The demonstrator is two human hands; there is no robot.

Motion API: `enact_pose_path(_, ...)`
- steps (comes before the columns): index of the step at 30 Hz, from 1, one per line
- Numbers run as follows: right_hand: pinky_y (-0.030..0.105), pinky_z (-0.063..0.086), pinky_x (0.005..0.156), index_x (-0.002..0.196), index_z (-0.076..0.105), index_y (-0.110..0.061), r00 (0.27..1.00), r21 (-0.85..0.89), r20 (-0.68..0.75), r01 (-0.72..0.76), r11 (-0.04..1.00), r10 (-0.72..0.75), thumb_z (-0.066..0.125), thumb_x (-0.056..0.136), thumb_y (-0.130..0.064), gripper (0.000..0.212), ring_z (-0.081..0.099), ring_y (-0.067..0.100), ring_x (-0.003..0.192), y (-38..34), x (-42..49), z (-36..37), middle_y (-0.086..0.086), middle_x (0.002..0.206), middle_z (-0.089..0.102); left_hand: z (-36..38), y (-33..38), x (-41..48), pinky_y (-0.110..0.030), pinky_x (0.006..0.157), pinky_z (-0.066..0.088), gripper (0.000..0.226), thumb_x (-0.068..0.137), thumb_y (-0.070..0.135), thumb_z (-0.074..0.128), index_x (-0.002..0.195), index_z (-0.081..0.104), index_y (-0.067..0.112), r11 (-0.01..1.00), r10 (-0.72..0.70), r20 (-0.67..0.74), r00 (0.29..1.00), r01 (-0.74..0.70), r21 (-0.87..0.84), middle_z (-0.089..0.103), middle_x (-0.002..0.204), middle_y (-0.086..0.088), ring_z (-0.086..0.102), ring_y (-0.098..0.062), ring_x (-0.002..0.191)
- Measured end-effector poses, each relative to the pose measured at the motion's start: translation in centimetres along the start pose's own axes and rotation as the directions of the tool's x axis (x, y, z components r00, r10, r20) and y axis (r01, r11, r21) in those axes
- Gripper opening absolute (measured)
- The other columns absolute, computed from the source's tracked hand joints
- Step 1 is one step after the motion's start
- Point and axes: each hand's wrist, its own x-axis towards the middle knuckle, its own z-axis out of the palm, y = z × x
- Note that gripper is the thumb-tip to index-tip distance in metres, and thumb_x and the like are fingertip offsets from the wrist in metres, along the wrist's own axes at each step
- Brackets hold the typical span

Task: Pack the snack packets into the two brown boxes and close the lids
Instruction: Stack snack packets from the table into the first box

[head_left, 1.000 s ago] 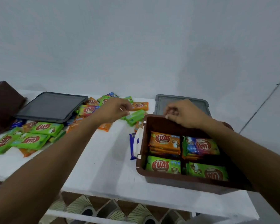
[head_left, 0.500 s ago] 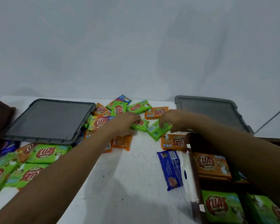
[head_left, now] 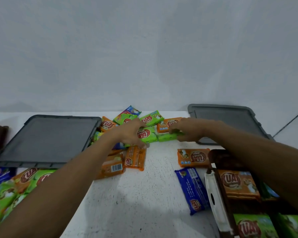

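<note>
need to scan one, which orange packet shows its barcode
The orange packet at the central pile's near end; the other orange ones show no barcode.

Plain room: bare wall (head_left: 144, 48), white table (head_left: 144, 194)

We note: brown box (head_left: 221, 158) runs off right and bottom edges; green packets (head_left: 0, 201) at lower left blurred, cropped.

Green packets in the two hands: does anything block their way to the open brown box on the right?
Nothing visible blocks it. The left hand grips the left green packet, the right hand the right green packet. The brown box is open. An orange packet and a blue packet lie flat beside it, easily lifted over.
</note>
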Motion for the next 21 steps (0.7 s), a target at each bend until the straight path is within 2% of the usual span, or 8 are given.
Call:
enact_pose_path(2, 0.03, 0.037, 0.071, 0.113, 0.06, -0.017, 0.998, 0.079, -0.061, -0.023, 0.997, 0.027, 0.048, 0.096, -0.021, 0.021, 0.05, 0.018, 0.088, 0.2, 0.2, -0.5, 0.001, 0.098, 0.06, -0.4, 0.0, -0.3, -0.032, 0.088, 0.051, 0.078, 0.067, 0.043, 0.085, 0.131, 0.049, 0.018, 0.999, -0.038, 0.014, 0.999, 0.038, -0.002, 0.051, 0.119, 0.001, 0.056, -0.018, 0.103)
enact_pose_path(5, 0.034, 0.047, 0.07, 0.1, 0.061, -0.009, 0.997, 0.168, -0.051, -0.052, 0.984, 0.061, 0.039, 0.098, -0.015, 0.023, 0.058, 0.025, 0.08, 0.0, 0.2, -0.6, 0.009, 0.091, 0.065, -0.7, 0.1, -0.5, -0.027, 0.085, 0.048, 0.092, 0.069, 0.047, 0.082, 0.143, 0.033, 0.021, 0.996, -0.075, 0.025, 0.997, 0.077, -0.055, 0.052, 0.126, 0.002, 0.056, -0.015, 0.103)
enact_pose_path(8, 0.03, 0.043, 0.064, 0.095, 0.06, -0.006, 0.991, 0.289, -0.083, -0.08, 0.954, 0.108, 0.035, 0.1, -0.011, 0.026, 0.053, 0.014, 0.068, -0.2, -0.7, -1.1, 0.002, 0.08, 0.059, -0.8, 0.5, -1.0, -0.029, 0.088, 0.051, 0.094, 0.07, 0.054, 0.079, 0.144, 0.03, 0.024, 0.983, -0.079, 0.043, 0.996, 0.085, -0.16, 0.053, 0.128, 0.003, 0.058, -0.015, 0.104)
enact_pose_path(11, 0.029, 0.039, 0.061, 0.085, 0.056, -0.005, 0.968, 0.493, -0.151, -0.102, 0.864, 0.201, 0.035, 0.1, -0.011, 0.026, 0.049, 0.016, 0.065, -0.2, -2.7, -2.5, 0.003, 0.074, 0.053, -1.1, 1.4, -1.4, -0.03, 0.088, 0.047, 0.068, 0.082, 0.058, 0.064, 0.135, 0.04, 0.024, 0.977, -0.085, 0.02, 0.996, 0.087, -0.194, 0.054, 0.118, 0.007, 0.057, -0.014, 0.106)
enact_pose_path(14, 0.027, 0.041, 0.063, 0.083, 0.06, -0.004, 0.948, 0.653, -0.186, -0.077, 0.754, 0.257, 0.047, 0.1, -0.027, 0.032, 0.054, 0.014, 0.067, 0.0, -6.0, -3.4, 0.005, 0.076, 0.06, -1.6, 3.8, -1.5, -0.029, 0.075, 0.041, 0.031, 0.096, 0.049, 0.047, 0.104, 0.056, 0.02, 0.95, -0.049, -0.089, 0.995, 0.019, -0.31, 0.058, 0.09, 0.007, 0.054, -0.014, 0.088)
enact_pose_path(16, 0.026, 0.044, 0.065, 0.092, 0.067, -0.003, 0.942, 0.674, -0.225, -0.034, 0.738, 0.25, 0.058, 0.095, -0.036, 0.035, 0.059, 0.012, 0.069, 0.4, -8.7, -3.6, 0.01, 0.083, 0.068, -2.0, 6.2, -1.9, -0.029, 0.07, 0.041, 0.026, 0.099, 0.041, 0.047, 0.1, 0.058, 0.017, 0.918, -0.029, -0.137, 0.99, -0.027, -0.395, 0.06, 0.084, 0.006, 0.054, -0.015, 0.081)
enact_pose_path(19, 0.023, 0.049, 0.066, 0.098, 0.069, -0.009, 0.927, 0.761, -0.282, 0.06, 0.646, 0.246, 0.065, 0.09, -0.033, 0.026, 0.065, 0.012, 0.074, 1.3, -13.9, -3.5, 0.01, 0.089, 0.072, -2.4, 10.3, -2.5, -0.031, 0.075, 0.05, 0.026, 0.098, 0.037, 0.051, 0.11, 0.061, 0.016, 0.904, 0.022, -0.154, 0.988, -0.086, -0.419, 0.07, 0.102, -0.003, 0.064, -0.019, 0.088)
enact_pose_path(21, 0.023, 0.05, 0.066, 0.097, 0.068, -0.009, 0.927, 0.804, -0.289, 0.1, 0.587, 0.238, 0.064, 0.089, -0.032, 0.025, 0.066, 0.015, 0.074, 2.3, -17.9, -3.2, 0.01, 0.088, 0.072, -2.3, 13.1, -2.9, -0.033, 0.076, 0.052, 0.026, 0.097, 0.038, 0.054, 0.111, 0.062, 0.018, 0.898, 0.066, -0.161, 0.985, -0.129, -0.42, 0.072, 0.1, -0.003, 0.066, -0.018, 0.085)
